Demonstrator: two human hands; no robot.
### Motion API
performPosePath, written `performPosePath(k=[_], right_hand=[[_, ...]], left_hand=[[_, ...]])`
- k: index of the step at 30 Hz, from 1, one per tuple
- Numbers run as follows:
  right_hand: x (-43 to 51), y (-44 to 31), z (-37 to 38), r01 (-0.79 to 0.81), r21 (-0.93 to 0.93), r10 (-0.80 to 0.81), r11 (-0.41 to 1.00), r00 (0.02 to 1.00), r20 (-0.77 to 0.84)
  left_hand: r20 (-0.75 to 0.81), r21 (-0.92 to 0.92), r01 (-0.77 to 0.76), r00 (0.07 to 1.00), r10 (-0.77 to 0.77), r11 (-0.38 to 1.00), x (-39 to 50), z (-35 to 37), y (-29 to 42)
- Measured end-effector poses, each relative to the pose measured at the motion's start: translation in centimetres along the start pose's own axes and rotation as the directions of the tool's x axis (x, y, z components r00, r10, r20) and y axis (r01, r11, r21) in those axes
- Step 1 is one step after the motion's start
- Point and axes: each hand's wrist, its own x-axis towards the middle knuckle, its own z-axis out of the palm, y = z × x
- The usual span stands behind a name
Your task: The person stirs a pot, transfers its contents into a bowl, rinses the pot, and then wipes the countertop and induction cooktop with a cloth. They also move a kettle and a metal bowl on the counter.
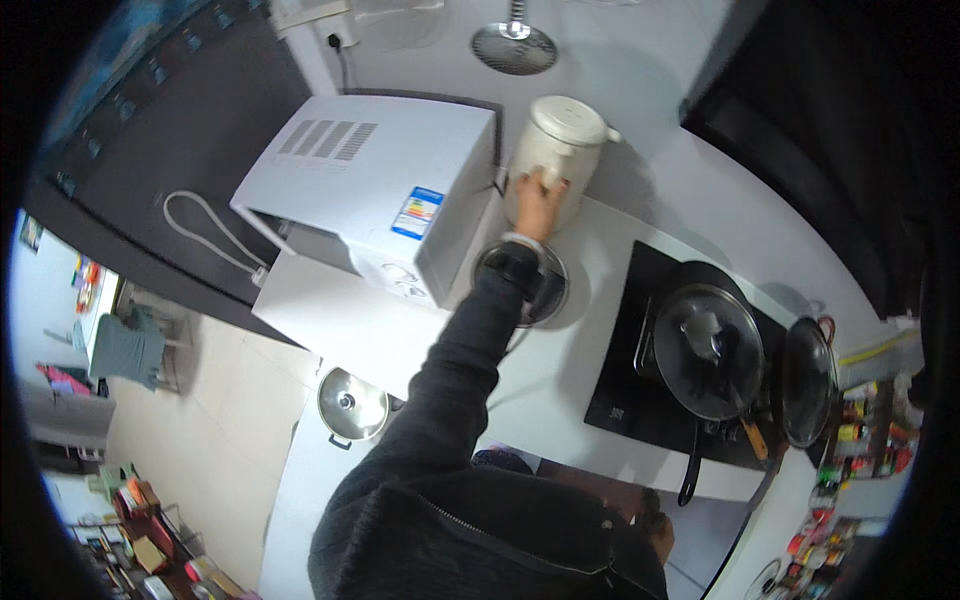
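Observation:
My left hand reaches forward with its fingers around the front handle of a cream lidded jug, which stands upright against the wall. A short spout-like part sticks out near the jug's lid. Below my wrist, a round dark vessel with a metal rim sits on the white counter, partly covered by my sleeve. Only a small part of my right hand shows, low beside my dark jacket. Whether it holds anything cannot be made out.
A white microwave stands left of the jug; its door appears ajar. On the black cooktop, at right, sits a wok with its handle past the front edge. A glass lid leans beyond it. A lidded pot is at left.

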Motion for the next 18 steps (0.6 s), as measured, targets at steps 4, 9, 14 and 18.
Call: performPosePath(k=[4, 9, 14, 18], right_hand=[[0.4, 0.5, 0.1, -0.092, 0.426, 0.074, 0.900, 0.996, 0.059], [0.5, 0.6, -0.4, 0.061, 0.145, -0.068, 0.988, 0.997, 0.047], [-0.2, -0.4, -0.4, 0.004, 0.217, -0.018, 0.976, 0.998, 0.063], [-1.2, -1.9, 0.3, -0.020, 0.259, 0.006, 0.966, 0.999, 0.053]], left_hand=[[0.018, -0.336, 0.250, 0.966, -0.259, 0.908, -3.7, 1.8, 2.4], [0.011, -0.501, 0.216, 0.970, -0.243, 0.838, -5.6, 2.4, 4.6], [0.084, -0.636, 0.231, 0.969, -0.231, 0.737, -6.0, 3.7, 5.2], [0.150, -0.639, 0.256, 0.966, -0.209, 0.725, -6.7, 4.6, 5.0]])
